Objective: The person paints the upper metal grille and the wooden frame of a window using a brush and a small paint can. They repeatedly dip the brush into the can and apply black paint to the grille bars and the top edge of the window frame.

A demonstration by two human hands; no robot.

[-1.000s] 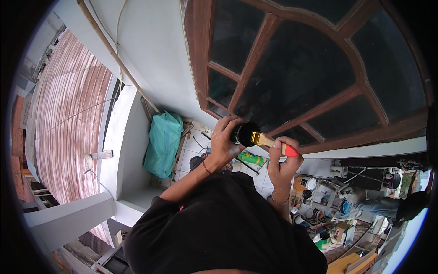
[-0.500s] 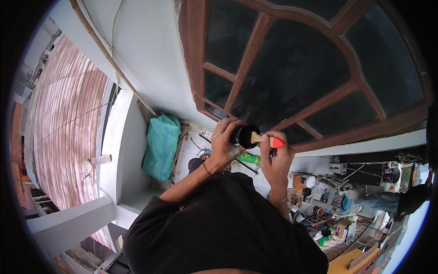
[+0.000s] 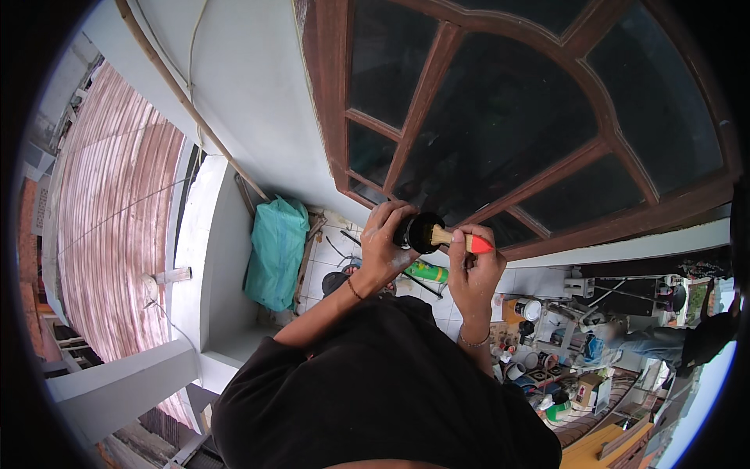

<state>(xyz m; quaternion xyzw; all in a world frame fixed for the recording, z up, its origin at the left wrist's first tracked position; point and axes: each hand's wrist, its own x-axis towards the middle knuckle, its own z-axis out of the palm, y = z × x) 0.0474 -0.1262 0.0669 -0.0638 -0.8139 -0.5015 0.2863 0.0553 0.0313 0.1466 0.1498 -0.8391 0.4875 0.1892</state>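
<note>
Evidently 2 hands, 2 items, all near frame ctr toward 3 o'clock. L hand (image 3: 384, 246) wraps black cup (image 3: 408, 233), fingers at its approx 11 o'clock side, palm at approx 9. R hand (image 3: 476, 273) pinches brush (image 3: 451, 236) by its pale handle, thumb on the cup-ward side; red butt end (image 3: 481, 244) points just past 3 o'clock. Brush's far end sits in the cup's mouth. Bristles + cup contents lost in the dark there, so can't say how full or wet.

Handling (est.): cup prob. rigid, light if near empty, wt. rising w/ fill; smooth sides may go slick if wet. Best hold = round mid-side, fingers clear of rim, mouth up. Brush: light, stiff handle, bristles prob. soft + bendy. Best hold = mid-handle, thumb vs. fingers, off the bristle end. Neither looks fragile.

Surroundings: brown-framed window (image 3: 445, 59) w/ dark panes at approx 1 o'clock; glass = the fragile item, keep hard ends off it. Bamboo pole (image 3: 187, 103), 10 o'clock. Teal sack (image 3: 275, 250), 9 o'clock. Green cylinder (image 3: 428, 272) on tiled floor (image 3: 443, 307), approx 4 o'clock, below hands. Mixed clutter (image 3: 558, 363) farther out, also approx 4 o'clock.
</note>
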